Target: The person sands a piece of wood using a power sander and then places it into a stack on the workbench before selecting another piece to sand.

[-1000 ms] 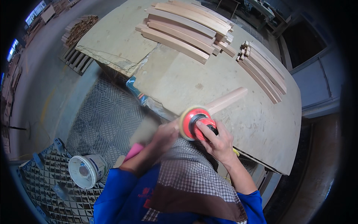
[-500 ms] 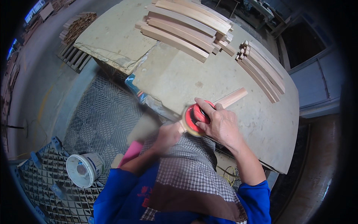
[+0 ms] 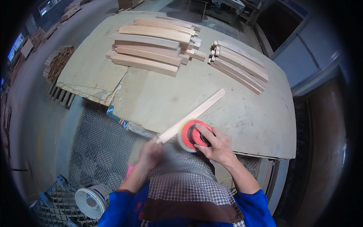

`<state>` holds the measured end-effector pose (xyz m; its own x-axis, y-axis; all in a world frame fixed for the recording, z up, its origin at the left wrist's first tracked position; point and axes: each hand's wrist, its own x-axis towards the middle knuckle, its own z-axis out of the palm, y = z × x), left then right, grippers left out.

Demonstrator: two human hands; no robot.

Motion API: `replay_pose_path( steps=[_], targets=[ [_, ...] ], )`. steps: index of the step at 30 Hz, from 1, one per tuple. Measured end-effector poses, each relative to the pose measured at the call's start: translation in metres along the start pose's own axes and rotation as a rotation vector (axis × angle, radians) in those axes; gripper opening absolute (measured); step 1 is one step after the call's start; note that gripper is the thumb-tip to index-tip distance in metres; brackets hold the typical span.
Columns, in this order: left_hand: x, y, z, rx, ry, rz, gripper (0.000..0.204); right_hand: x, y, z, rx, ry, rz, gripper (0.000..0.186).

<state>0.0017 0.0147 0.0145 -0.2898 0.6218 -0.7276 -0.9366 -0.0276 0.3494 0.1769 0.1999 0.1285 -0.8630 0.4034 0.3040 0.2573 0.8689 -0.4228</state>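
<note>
Wooden slat [image 3: 193, 114], long, pale and straight, lies slanted across the near edge of the table [image 3: 249, 113], its far end up on the dusty board and its near end sticking out past the edge toward the person. The left hand [image 3: 150, 153] grips that near end, its fingers curled shut around the wood. Touching the slat's right side near that end sits a round orbital sander [image 3: 192, 135] with a red body and a pale disc rim. The right hand [image 3: 214, 145] lies over the sander's top, fingers [image 3: 206, 130] pressed down and wrapped on its housing. Both forearms come up from blue sleeves, over a checked apron [image 3: 185, 185].

Farther back on the table a stack of thicker wooden boards [image 3: 151, 49] lies crosswise, and to its right a smaller row of thin curved slats [image 3: 238, 66]. Left of the table, a metal mesh floor grate [image 3: 100, 147] spreads below, and a white bucket [image 3: 90, 200] lies on its side near the person's left elbow. More stacked timber [image 3: 56, 62] sits on the floor far left.
</note>
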Motion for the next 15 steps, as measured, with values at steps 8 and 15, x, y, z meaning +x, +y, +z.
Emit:
replay_pose_path(
  steps=[8,15],
  targets=[
    [-0.018,-0.005,-0.008,1.447,0.071,1.232,0.047,-0.009,0.045,-0.015,-0.109,0.202,0.290,0.073],
    [-0.023,0.005,0.005,1.397,-0.008,1.073,0.009,0.024,0.048,-0.016,-0.046,0.168,0.300,0.071]
  ],
)
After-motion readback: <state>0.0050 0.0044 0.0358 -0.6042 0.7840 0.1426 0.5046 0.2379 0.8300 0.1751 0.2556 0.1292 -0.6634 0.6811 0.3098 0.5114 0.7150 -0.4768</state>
